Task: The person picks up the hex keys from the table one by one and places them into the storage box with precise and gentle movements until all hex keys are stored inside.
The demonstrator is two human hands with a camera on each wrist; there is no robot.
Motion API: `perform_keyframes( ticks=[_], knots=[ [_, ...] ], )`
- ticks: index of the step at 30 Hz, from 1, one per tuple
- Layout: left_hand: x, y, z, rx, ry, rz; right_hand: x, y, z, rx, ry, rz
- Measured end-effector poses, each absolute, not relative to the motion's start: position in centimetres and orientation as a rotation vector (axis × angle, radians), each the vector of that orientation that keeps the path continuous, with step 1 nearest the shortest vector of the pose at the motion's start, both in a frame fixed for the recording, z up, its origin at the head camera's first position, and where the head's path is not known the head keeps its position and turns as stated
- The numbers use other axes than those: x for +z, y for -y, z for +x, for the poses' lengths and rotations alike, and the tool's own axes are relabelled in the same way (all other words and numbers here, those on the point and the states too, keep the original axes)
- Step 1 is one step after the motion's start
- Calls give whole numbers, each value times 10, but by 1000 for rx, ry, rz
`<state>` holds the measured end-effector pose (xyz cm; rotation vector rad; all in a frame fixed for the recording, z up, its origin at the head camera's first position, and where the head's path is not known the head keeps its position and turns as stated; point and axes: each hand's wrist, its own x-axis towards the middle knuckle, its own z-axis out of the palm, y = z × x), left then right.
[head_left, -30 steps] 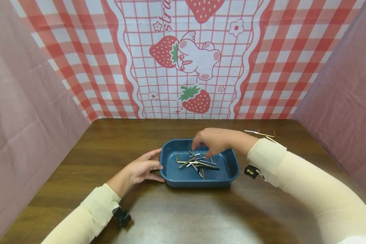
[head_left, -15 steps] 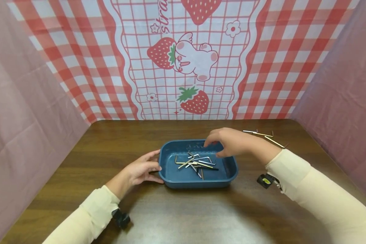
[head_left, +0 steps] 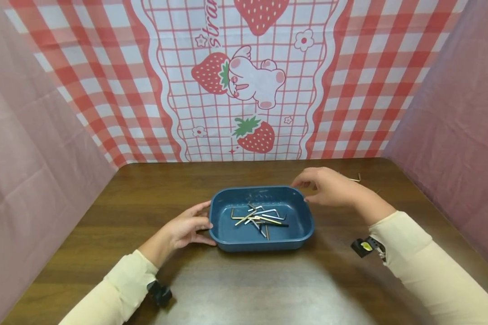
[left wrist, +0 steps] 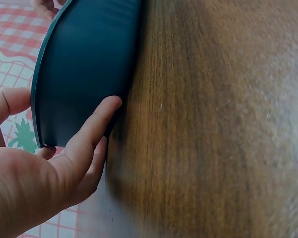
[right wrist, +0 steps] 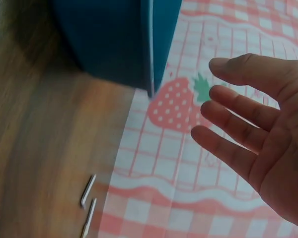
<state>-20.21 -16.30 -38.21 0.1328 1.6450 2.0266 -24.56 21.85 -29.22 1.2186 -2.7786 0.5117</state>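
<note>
A blue rectangular tray [head_left: 260,246] stands on the table with several hex keys [head_left: 264,219] heaped across its floor, silver, brass-coloured and black. My left hand [head_left: 189,227] rests against the tray's left end, its fingers spread along the outer wall and up to the rim; the left wrist view shows the fingers [left wrist: 89,124] on that wall. Beside the tray's far right corner is my right hand [head_left: 329,187], fingers loosely bent. In the right wrist view nothing lies between its fingers [right wrist: 233,106], and a gap separates them from the tray.
More hex keys [head_left: 358,178] lie on the table [head_left: 244,289] at the back right, partly hidden by the right hand. A strawberry-patterned cloth [head_left: 252,90] hangs behind the table. Pink cloths [head_left: 431,113] line both sides.
My right hand has moved right, from above the hex keys to outside the tray's far right corner. The left hand stays at the tray's left end. The view has shifted slightly.
</note>
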Motion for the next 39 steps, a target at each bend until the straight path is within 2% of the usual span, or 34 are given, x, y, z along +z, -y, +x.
perform_keyframes(
  ticks=[19, 39],
  knots=[
    [-383, 165, -201, 2033, -1652, 140, -318, -284, -275, 386, 2760, 836],
    [-382, 163, -201, 2025, -1673, 122, -337, -326, -305, 333, 2830, 414]
  ],
)
